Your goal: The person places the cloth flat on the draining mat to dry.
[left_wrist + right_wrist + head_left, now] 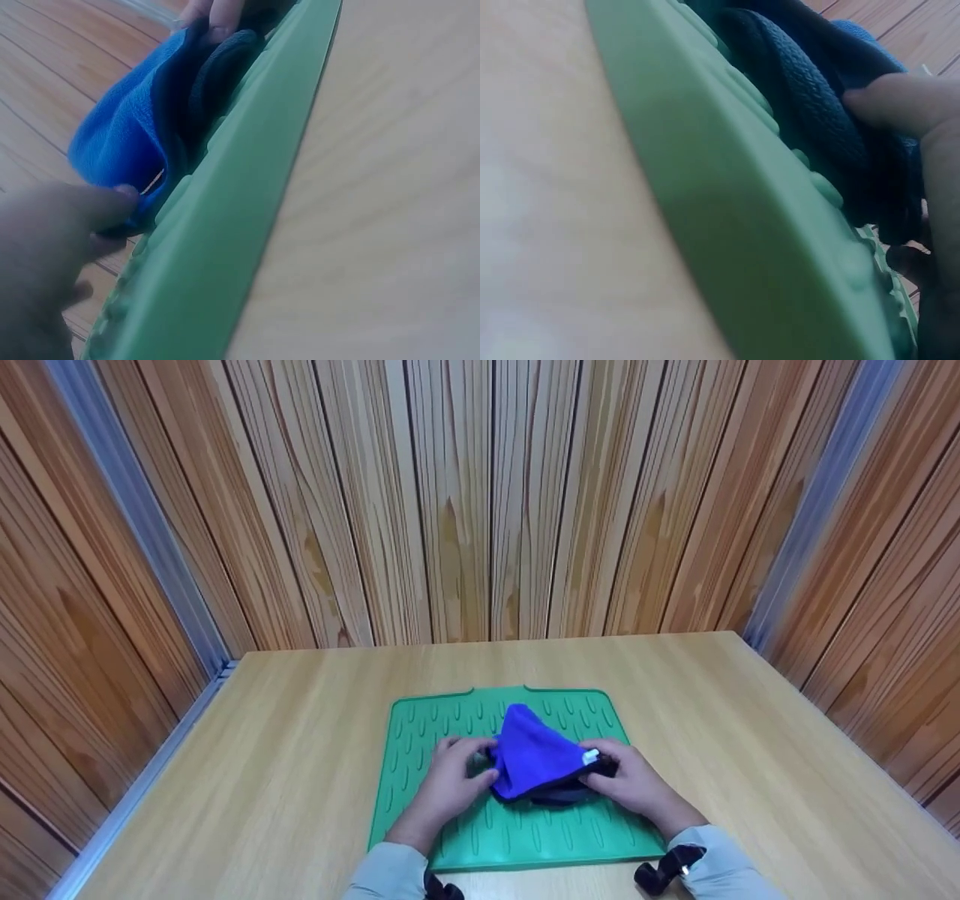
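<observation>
A bright blue cloth [536, 754], fuzzy in texture with a dark lower layer and a small white tag [591, 756] at its right corner, stands partly bunched over a green mat [465, 840]. Its top rises to a peak. My left hand [454, 780] pinches the cloth's left edge between thumb and fingers. At the tagged corner, my right hand [630, 776] grips the other end. In the right wrist view the thumb [900, 101] presses on the dark folds [810, 97]. The left wrist view shows a gap between the cloth's layers near the left thumb [112, 202].
The green mat has raised oblong bumps and a notched far edge. It lies on a light wooden table [300, 750]. Wood-plank walls [465, 510] rise behind and on both sides, with metal posts [150, 510] in the corners.
</observation>
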`<action>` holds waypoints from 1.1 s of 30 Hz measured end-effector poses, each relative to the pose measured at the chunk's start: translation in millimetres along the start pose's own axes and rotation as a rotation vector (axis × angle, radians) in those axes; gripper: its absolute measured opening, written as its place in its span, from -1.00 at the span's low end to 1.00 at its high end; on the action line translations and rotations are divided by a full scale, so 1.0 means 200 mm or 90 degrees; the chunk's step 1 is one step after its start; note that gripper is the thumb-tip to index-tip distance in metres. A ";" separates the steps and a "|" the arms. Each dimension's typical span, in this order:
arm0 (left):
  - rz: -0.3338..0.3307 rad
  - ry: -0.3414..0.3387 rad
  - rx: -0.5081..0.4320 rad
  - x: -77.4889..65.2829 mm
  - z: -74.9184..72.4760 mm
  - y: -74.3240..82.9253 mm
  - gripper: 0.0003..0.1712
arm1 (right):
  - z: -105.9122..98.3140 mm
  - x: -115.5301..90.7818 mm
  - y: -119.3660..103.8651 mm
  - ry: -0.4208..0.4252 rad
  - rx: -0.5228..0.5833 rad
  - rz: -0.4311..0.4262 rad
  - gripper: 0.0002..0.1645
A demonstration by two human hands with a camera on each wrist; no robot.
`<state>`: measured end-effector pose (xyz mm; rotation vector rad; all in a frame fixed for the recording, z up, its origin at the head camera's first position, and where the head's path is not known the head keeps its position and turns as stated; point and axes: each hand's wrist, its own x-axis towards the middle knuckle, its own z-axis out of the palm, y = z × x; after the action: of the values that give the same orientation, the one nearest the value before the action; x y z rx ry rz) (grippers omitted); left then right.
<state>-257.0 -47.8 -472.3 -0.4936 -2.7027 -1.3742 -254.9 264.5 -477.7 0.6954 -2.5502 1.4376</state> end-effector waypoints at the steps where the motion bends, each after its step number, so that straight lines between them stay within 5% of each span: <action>1: 0.005 0.004 -0.017 0.00 0.00 0.00 -0.66 | 0.00 0.00 0.00 0.012 0.003 -0.009 -0.63; 5: 0.027 0.031 -0.064 0.01 0.00 0.01 -0.93 | 0.01 0.01 0.00 0.049 -0.009 -0.039 -0.68; 9: 0.019 0.084 -0.109 0.00 -0.02 0.01 -0.90 | 0.01 0.03 -0.01 0.101 -0.035 -0.040 -0.64; 18: -0.011 0.241 -0.197 -0.08 -0.13 -0.03 -0.85 | -0.01 0.03 -0.02 0.360 -0.095 -0.032 -0.69; 21: -0.025 0.290 -0.211 -0.12 -0.18 -0.05 -0.87 | -0.01 0.03 -0.01 0.399 -0.109 -0.057 -0.70; 25: -0.050 0.283 -0.202 -0.14 -0.24 -0.07 -0.83 | -0.01 0.03 0.00 0.359 -0.117 -0.113 -0.65; 30: -0.091 0.109 -0.065 -0.15 -0.26 -0.12 -0.57 | -0.01 0.02 0.04 0.190 -0.115 -0.091 -0.51; 33: -0.102 0.050 0.014 -0.16 -0.26 -0.13 -0.56 | -0.01 0.01 0.04 0.079 -0.123 -0.075 -0.51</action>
<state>-238.7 -111.5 -468.4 -0.2196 -2.7422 -1.3666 -261.6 268.3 -483.0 0.6897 -2.4645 1.1427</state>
